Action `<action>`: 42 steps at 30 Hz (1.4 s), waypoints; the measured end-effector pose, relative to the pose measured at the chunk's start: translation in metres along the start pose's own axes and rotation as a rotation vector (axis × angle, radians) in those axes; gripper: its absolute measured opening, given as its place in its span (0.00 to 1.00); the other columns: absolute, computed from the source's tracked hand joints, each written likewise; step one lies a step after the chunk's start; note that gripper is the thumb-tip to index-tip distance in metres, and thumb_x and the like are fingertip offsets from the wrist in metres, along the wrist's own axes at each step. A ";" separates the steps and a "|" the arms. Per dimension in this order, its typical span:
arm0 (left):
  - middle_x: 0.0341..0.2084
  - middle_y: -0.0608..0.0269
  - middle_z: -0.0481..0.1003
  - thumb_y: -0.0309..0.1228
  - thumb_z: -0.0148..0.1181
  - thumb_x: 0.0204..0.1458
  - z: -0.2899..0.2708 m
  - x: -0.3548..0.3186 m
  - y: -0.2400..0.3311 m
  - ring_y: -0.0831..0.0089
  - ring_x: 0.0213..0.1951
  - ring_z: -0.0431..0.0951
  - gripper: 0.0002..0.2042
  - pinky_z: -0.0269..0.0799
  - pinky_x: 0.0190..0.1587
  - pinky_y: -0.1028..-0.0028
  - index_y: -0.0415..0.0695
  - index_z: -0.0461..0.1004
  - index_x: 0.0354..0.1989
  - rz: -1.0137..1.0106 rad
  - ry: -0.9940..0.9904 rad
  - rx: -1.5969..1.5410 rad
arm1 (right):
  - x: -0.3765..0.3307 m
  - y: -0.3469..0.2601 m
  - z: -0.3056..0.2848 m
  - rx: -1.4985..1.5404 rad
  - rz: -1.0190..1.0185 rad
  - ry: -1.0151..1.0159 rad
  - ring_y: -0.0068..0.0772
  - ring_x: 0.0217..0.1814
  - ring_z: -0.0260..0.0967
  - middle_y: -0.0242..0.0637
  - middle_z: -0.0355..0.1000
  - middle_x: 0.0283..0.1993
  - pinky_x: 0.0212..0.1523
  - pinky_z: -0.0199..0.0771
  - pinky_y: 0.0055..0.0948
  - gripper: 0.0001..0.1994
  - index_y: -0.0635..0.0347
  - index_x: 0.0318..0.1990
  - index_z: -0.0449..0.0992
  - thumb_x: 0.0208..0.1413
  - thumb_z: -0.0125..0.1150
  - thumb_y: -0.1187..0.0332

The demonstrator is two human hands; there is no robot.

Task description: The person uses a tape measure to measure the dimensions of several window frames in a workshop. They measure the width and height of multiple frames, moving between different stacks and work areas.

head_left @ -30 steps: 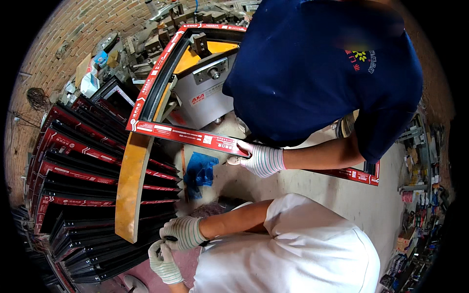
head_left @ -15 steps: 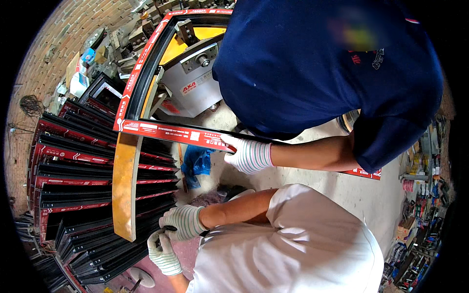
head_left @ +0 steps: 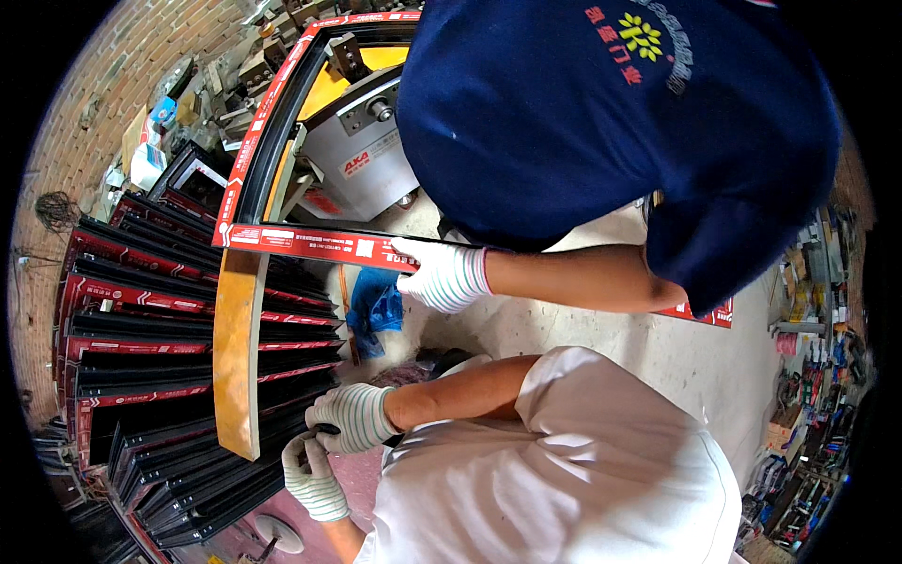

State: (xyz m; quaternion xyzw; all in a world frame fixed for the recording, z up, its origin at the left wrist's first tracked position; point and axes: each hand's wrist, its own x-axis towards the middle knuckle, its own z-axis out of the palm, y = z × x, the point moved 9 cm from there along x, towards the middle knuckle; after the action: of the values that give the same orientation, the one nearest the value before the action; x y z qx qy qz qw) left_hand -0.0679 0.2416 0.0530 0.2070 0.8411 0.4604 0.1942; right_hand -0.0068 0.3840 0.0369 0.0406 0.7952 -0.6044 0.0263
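Observation:
My right hand (head_left: 353, 417), in a striped white knit glove, is closed on a small black piece (head_left: 326, 429) whose kind is too small to tell. Just below it, my left hand (head_left: 316, 481), gloved alike, has its fingers curled in against the same spot; what lies inside them is hidden. Both hands are close together beside a dense row of black frame sections with red film (head_left: 141, 348). A yellowish flat bar (head_left: 238, 357) stands between that row and the frame above.
A co-worker in a navy shirt (head_left: 601, 141) grips a large red-and-black frame (head_left: 310, 242) with a gloved hand (head_left: 446, 275). Behind the frame is a grey machine (head_left: 362, 150). A blue plastic bag (head_left: 376, 305) lies on the floor. Tools and parts (head_left: 808, 423) line the right side.
The co-worker has shifted left, and the gripped frame has moved slightly left and up. My two hands stay together and have risen a little; the black piece shows more plainly.

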 end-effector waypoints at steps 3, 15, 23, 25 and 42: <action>0.40 0.58 0.79 0.27 0.56 0.66 -0.005 -0.006 0.000 0.75 0.39 0.76 0.09 0.76 0.44 0.74 0.35 0.75 0.48 0.027 -0.002 0.000 | -0.003 -0.003 0.008 -0.042 0.020 0.022 0.57 0.49 0.76 0.51 0.78 0.42 0.51 0.77 0.48 0.16 0.59 0.46 0.79 0.59 0.58 0.58; 0.41 0.61 0.79 0.27 0.58 0.66 0.002 -0.044 -0.005 0.77 0.39 0.76 0.07 0.74 0.44 0.76 0.37 0.75 0.46 0.066 -0.079 -0.035 | -0.045 -0.005 0.029 -0.059 -0.065 0.234 0.59 0.40 0.77 0.51 0.78 0.33 0.40 0.77 0.50 0.12 0.61 0.35 0.79 0.53 0.62 0.61; 0.37 0.63 0.78 0.28 0.58 0.66 0.023 -0.067 0.011 0.76 0.38 0.74 0.07 0.73 0.45 0.76 0.37 0.76 0.45 0.121 0.028 -0.023 | -0.072 -0.004 0.010 -0.036 -0.112 0.143 0.58 0.45 0.76 0.50 0.78 0.38 0.46 0.76 0.50 0.13 0.60 0.38 0.78 0.53 0.61 0.60; 0.36 0.65 0.77 0.28 0.58 0.66 0.043 -0.075 0.027 0.76 0.39 0.74 0.06 0.72 0.47 0.76 0.37 0.76 0.43 0.102 0.037 -0.097 | -0.085 -0.004 -0.006 -0.110 -0.158 0.143 0.57 0.46 0.75 0.50 0.77 0.38 0.47 0.76 0.50 0.13 0.60 0.41 0.78 0.54 0.60 0.61; 0.39 0.64 0.78 0.27 0.58 0.67 0.200 -0.093 0.105 0.77 0.41 0.77 0.06 0.73 0.49 0.76 0.39 0.75 0.48 0.094 -0.089 -0.210 | -0.207 0.043 -0.141 -0.083 -0.114 0.246 0.54 0.41 0.75 0.47 0.76 0.37 0.45 0.75 0.49 0.09 0.60 0.34 0.76 0.55 0.62 0.63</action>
State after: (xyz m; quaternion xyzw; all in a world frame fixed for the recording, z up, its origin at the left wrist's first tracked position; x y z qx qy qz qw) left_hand 0.1316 0.3829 0.0546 0.2449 0.7683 0.5448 0.2299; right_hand 0.2042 0.5242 0.0517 0.0678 0.8176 -0.5622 -0.1041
